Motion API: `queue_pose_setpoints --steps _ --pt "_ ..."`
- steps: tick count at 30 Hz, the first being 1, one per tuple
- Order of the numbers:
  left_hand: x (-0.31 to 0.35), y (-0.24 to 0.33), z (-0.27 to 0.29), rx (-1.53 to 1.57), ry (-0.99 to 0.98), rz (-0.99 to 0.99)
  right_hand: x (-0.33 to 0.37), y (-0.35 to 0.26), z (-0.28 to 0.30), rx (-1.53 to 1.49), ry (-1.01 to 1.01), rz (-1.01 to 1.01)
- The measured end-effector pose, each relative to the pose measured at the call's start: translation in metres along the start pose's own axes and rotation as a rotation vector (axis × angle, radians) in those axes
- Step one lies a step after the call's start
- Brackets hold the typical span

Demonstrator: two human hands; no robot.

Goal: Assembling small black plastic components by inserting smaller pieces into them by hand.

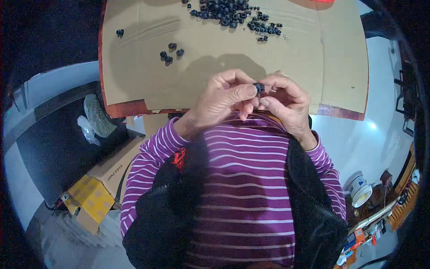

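Just past the table's near edge, in front of my chest, both hands are held close together. My left hand [228, 94] pinches a small black plastic fitting [258, 88] between thumb and forefinger. From the other side my right hand [289, 98] meets it, its fingers curled and thumb drawn in beside the fitting. Whatever is between those right fingertips is too small to make out. Farther up the cardboard, several similar black fittings [168, 58] lie in a little group to the left of my hands.
A large pile of black fittings [224, 11] covers the far middle of the cardboard-topped table [304, 58], with smaller black pieces [265, 28] beside it. One fitting [120, 32] lies alone at far left. Part of a red container [316, 1] shows at the far edge. Boxes [92, 197] stand lower left.
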State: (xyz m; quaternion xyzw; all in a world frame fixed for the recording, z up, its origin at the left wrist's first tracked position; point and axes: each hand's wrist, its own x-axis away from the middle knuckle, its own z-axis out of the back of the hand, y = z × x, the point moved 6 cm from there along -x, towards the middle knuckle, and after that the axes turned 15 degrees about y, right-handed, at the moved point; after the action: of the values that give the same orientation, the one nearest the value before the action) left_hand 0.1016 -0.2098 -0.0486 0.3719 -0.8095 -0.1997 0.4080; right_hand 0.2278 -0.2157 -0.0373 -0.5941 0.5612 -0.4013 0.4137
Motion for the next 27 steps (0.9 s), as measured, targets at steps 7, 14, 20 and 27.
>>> queue_pose_setpoints --steps 7,14,20,27 --pt "-0.003 -0.007 0.008 0.033 0.080 -0.059 0.001 -0.013 -0.008 0.433 0.078 0.312" --pt "-0.004 0.001 0.034 -0.057 0.328 -0.204 -0.004 0.005 -0.026 0.678 0.060 0.467" --pt "0.004 0.047 0.096 -0.970 0.719 -0.898 -0.032 0.010 0.015 0.931 0.291 0.457" --pt "0.010 0.074 0.107 -1.224 0.918 -1.030 -0.065 0.016 0.022 1.170 0.391 0.628"
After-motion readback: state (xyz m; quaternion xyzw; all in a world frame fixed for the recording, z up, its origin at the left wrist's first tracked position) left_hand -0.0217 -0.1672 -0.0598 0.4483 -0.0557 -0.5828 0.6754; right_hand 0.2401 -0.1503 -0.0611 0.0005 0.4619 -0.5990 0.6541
